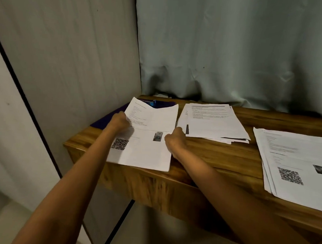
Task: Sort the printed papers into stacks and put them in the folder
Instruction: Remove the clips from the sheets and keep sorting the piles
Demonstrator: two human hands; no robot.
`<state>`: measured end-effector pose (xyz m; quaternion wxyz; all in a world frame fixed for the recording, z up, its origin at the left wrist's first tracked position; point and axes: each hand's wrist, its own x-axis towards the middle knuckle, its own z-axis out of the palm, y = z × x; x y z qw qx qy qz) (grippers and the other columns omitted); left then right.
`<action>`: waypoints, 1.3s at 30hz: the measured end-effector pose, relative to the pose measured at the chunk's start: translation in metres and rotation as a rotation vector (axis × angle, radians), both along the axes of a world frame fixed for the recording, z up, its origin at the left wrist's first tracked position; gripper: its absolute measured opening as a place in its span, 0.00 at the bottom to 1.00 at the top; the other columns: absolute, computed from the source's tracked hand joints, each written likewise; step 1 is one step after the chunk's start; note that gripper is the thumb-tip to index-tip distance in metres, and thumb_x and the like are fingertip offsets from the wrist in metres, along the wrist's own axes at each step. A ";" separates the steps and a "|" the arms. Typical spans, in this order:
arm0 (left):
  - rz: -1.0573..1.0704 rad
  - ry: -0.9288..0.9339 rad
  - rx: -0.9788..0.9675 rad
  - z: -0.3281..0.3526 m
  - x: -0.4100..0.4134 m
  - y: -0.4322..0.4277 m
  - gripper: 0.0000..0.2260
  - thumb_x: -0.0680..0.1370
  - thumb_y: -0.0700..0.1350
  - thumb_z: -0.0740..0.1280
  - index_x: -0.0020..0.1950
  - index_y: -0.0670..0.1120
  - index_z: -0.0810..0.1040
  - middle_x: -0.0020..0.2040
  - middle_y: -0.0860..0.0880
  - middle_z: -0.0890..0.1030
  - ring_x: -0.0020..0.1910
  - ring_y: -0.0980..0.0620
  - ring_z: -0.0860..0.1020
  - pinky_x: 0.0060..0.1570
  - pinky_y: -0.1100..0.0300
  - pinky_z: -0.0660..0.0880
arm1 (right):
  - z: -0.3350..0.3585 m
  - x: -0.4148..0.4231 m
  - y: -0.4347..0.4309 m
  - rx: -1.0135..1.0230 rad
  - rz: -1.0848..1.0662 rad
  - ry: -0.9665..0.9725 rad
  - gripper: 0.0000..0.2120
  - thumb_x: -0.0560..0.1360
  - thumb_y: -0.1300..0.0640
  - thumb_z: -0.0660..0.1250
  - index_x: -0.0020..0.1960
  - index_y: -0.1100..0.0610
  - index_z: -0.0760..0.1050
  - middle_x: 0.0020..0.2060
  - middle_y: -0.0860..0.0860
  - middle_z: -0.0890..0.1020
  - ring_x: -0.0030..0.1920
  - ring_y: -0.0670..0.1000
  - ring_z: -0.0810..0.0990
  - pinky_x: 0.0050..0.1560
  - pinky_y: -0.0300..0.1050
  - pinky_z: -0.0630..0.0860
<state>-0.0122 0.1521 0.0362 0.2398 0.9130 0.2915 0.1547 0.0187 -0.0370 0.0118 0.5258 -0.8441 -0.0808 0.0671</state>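
Printed papers lie in three stacks on the wooden worktop (220,153), all seen from the head camera. The left stack (147,151) sits at the worktop's left end. Its long axis runs from the front edge away toward the back corner, with the heading text at the far end and a QR code at the near end. Its near end reaches the worktop's front edge. The far edge of its top sheet sags in the middle.

The left hand (119,122) grips this stack at its left edge, fingers curled over the paper, which bends up there. The right hand (174,141) is at the stack's right edge with its fingers curled. They are hidden behind the knuckles, so I cannot tell whether they pinch the sheets.

A dark purple folder (108,119) lies flat under the left stack, showing past its left side and far edge. Nothing can be seen inside it, as the papers cover it.

The middle stack (216,123) lies just beside the right hand, loosely fanned, with its text at the far end. The right stack (294,162) is well apart toward the right, also fanned, with a QR code near its front. A pale curtain (234,51) hangs behind the worktop, and a grey wall panel (67,51) closes the left side close to the folder.
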 end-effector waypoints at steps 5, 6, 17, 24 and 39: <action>0.048 0.034 -0.014 -0.016 0.006 0.001 0.19 0.79 0.39 0.62 0.68 0.34 0.65 0.68 0.34 0.67 0.67 0.36 0.66 0.65 0.48 0.65 | -0.005 -0.006 0.012 -0.192 -0.006 -0.084 0.20 0.78 0.62 0.62 0.69 0.63 0.63 0.68 0.61 0.65 0.67 0.59 0.67 0.61 0.46 0.71; 0.065 0.040 -0.012 -0.018 0.007 0.000 0.20 0.79 0.40 0.62 0.69 0.35 0.64 0.69 0.34 0.66 0.68 0.36 0.66 0.66 0.46 0.65 | -0.007 -0.007 0.013 -0.229 -0.010 -0.086 0.23 0.78 0.61 0.63 0.70 0.63 0.61 0.69 0.61 0.63 0.68 0.59 0.64 0.63 0.47 0.69; 0.003 -0.170 0.125 0.011 0.035 -0.028 0.17 0.81 0.42 0.58 0.69 0.38 0.67 0.66 0.35 0.71 0.65 0.36 0.69 0.63 0.46 0.68 | 0.033 0.050 -0.056 -0.204 -0.143 -0.194 0.23 0.77 0.57 0.65 0.69 0.59 0.64 0.69 0.59 0.64 0.69 0.60 0.62 0.66 0.51 0.65; -0.287 -0.173 0.163 0.034 0.078 -0.107 0.15 0.82 0.46 0.58 0.66 0.40 0.72 0.60 0.38 0.76 0.60 0.40 0.74 0.61 0.46 0.72 | 0.032 0.132 -0.155 -0.394 -0.337 -0.153 0.12 0.76 0.58 0.63 0.56 0.64 0.75 0.58 0.61 0.77 0.57 0.61 0.75 0.52 0.50 0.73; -0.347 0.305 0.230 0.001 0.147 -0.188 0.24 0.84 0.52 0.53 0.75 0.39 0.60 0.75 0.40 0.63 0.73 0.40 0.63 0.71 0.48 0.59 | 0.023 0.160 -0.174 -0.587 -0.121 -0.064 0.16 0.75 0.56 0.65 0.61 0.63 0.74 0.57 0.58 0.78 0.56 0.58 0.78 0.57 0.49 0.77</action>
